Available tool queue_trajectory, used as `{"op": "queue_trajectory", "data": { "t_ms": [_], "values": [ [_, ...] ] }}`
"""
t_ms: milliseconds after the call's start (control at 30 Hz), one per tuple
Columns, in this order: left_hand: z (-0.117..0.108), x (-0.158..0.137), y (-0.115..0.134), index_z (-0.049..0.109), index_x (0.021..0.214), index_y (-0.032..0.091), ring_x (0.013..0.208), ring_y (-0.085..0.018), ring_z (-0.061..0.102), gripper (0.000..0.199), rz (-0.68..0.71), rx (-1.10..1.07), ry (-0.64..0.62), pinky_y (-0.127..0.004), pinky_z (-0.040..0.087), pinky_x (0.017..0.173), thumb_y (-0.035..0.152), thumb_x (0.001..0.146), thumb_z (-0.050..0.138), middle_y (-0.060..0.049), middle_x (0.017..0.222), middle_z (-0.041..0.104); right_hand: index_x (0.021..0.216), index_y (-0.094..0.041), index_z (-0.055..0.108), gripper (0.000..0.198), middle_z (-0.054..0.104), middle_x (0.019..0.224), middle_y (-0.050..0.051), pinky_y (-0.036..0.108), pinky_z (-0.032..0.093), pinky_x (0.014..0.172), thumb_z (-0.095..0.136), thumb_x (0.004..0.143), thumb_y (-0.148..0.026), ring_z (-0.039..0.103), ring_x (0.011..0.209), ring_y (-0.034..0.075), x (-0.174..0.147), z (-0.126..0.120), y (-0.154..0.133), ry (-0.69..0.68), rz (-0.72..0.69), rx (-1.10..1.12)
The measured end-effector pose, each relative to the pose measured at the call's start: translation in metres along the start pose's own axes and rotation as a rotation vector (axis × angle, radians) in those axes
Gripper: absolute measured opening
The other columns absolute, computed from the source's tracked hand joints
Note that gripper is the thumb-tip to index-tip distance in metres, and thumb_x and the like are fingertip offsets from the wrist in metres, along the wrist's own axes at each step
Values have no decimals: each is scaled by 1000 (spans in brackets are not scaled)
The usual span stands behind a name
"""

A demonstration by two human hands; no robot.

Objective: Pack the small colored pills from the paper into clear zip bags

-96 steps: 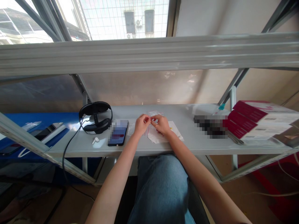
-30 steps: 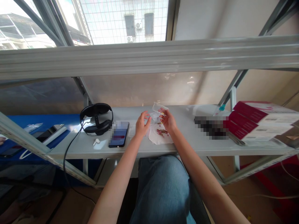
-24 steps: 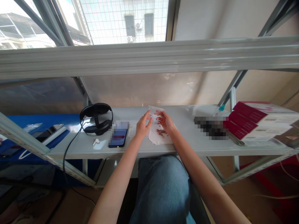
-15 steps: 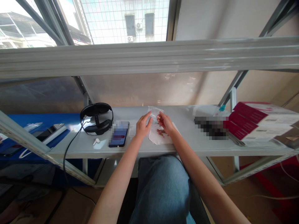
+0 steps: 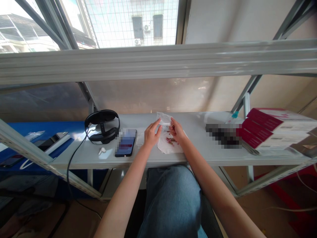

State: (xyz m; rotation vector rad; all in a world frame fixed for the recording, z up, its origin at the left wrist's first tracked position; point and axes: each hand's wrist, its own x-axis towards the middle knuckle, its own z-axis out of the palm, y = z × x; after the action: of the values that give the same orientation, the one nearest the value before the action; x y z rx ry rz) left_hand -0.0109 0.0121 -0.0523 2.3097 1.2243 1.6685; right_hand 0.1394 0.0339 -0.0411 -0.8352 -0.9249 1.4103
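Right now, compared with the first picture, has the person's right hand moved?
Yes: the right hand has shifted to the right, farther from the phone, which lies in the same place.

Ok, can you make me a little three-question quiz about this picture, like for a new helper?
1. Which thing lies next to the black headset, on its right?
a) a lamp
b) the phone
c) the maroon-and-white stack

2. True or false: small reddish pieces lie on the white sheet.

3. Fill the gap: of the person's two hands, the one nearer the phone is the ____.

Key:
1. b
2. True
3. left hand
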Motion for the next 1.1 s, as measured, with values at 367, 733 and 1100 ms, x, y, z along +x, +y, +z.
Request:
{"op": "queue_trajectory", "data": {
  "t_ms": [367, 733, 1100],
  "values": [
    [-2, 2, 5, 54, 116, 21, 95, -17, 60, 34, -69, -74, 45, -28, 49, 73, 34, 86, 45, -7, 111, 63, 61, -20, 39, 40, 22, 43, -11, 18, 11, 32, 59, 70, -54, 16, 35, 4, -4, 1, 0, -14, -37, -81],
    [-4, 15, -6, 60, 89, 15, 77, -16, 63, 30, -456, -616, 162, -29, 49, 71, 36, 69, 66, -7, 86, 65, 55, -18, 39, 45, 26, 45, -8, 20, 13, 37, 49, 75, -57, 18, 39, 4, -10, 11, 2, -98, -162, -403],
    [-62, 11, -7, 57, 80, 16, 64, -9, 58, 21, -752, -627, 113, -22, 41, 62, 27, 63, 65, -2, 83, 59, 53, -19, 32, 44, 30, 49, -5, 21, 22, 45, 38, 82, -51, 28, 45, 7, -6, 3, 5, 117, -357, -765]
  ]
}}
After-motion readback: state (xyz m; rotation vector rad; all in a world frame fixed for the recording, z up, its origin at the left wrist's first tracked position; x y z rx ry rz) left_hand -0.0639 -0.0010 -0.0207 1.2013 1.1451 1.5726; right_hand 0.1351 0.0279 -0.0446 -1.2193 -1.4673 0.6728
